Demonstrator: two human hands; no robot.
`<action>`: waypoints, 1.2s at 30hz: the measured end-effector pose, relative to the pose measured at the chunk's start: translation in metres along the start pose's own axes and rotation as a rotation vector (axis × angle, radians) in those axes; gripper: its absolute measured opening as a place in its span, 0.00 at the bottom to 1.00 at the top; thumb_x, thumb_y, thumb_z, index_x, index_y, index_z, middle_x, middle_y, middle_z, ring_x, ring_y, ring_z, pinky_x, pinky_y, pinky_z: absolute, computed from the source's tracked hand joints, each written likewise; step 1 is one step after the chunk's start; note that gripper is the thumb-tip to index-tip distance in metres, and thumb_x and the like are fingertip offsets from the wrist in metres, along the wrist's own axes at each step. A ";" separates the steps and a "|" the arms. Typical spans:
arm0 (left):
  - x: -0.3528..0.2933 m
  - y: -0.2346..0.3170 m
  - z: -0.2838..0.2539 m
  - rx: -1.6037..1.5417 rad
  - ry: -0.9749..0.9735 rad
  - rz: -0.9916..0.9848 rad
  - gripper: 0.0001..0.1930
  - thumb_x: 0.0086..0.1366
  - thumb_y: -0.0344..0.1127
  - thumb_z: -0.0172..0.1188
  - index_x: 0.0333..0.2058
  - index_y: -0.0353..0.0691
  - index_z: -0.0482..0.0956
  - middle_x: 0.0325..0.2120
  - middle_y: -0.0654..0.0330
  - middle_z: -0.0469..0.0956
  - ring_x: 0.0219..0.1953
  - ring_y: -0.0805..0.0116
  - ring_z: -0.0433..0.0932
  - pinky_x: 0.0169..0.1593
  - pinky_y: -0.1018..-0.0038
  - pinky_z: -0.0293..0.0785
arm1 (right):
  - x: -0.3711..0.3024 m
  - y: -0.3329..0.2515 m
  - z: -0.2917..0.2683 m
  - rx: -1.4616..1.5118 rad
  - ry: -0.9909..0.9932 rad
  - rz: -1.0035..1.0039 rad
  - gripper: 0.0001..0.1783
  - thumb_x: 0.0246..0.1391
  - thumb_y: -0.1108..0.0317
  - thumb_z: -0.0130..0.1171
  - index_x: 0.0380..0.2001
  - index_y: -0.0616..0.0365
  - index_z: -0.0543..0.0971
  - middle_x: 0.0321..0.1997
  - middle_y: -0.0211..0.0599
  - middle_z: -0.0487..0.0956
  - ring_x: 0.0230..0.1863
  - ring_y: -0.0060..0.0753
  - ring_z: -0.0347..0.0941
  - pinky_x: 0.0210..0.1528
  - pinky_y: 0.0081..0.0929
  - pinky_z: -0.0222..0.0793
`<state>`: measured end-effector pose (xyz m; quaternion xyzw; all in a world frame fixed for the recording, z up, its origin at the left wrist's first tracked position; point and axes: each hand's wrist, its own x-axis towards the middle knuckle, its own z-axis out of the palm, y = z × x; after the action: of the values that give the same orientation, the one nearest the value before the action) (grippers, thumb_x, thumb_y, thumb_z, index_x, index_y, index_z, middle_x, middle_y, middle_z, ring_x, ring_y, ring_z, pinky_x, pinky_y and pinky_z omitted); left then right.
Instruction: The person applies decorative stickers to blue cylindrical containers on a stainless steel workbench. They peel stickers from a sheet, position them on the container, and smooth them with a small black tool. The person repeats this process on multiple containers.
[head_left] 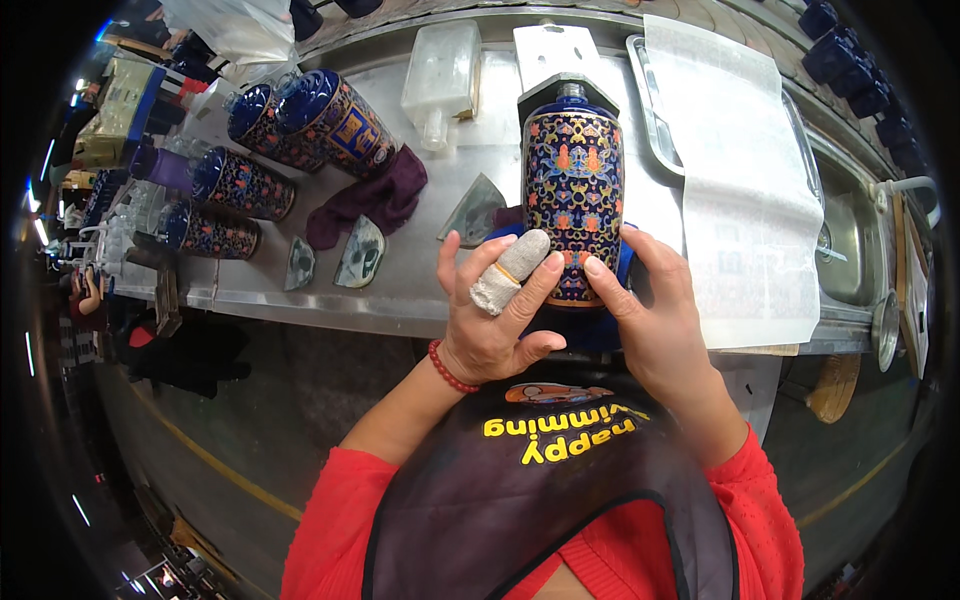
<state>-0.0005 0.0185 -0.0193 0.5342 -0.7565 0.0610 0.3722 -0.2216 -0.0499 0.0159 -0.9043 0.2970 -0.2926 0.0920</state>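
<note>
A tall dark blue bottle (573,190) with an orange and gold floral pattern stands on a blue cloth (625,262) at the near edge of a metal worktable (400,290). My left hand (495,310) grips its lower left side; the index finger wears a white fabric wrap and a red bead bracelet circles the wrist. My right hand (655,315) presses the lower right side of the bottle. Both hands hold it upright.
Several similar patterned bottles (335,120) lie on their sides at the table's left. A maroon cloth (375,200), grey shards (360,255), a clear plastic bottle (440,75), a white sheet (740,190) over a metal tray and a sink (850,240) surround the work spot.
</note>
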 end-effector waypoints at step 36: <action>-0.030 0.021 0.002 0.108 -0.041 0.005 0.35 0.74 0.67 0.41 0.60 0.46 0.80 0.60 0.56 0.73 0.64 0.56 0.63 0.71 0.41 0.40 | -0.021 0.004 0.009 0.088 0.067 -0.052 0.37 0.43 0.88 0.58 0.61 0.55 0.77 0.63 0.55 0.71 0.60 0.57 0.72 0.60 0.45 0.71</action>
<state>-0.0149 0.0496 -0.0335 0.5528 -0.7609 0.0918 0.3272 -0.2319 -0.0403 -0.0032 -0.8965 0.2631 -0.3377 0.1143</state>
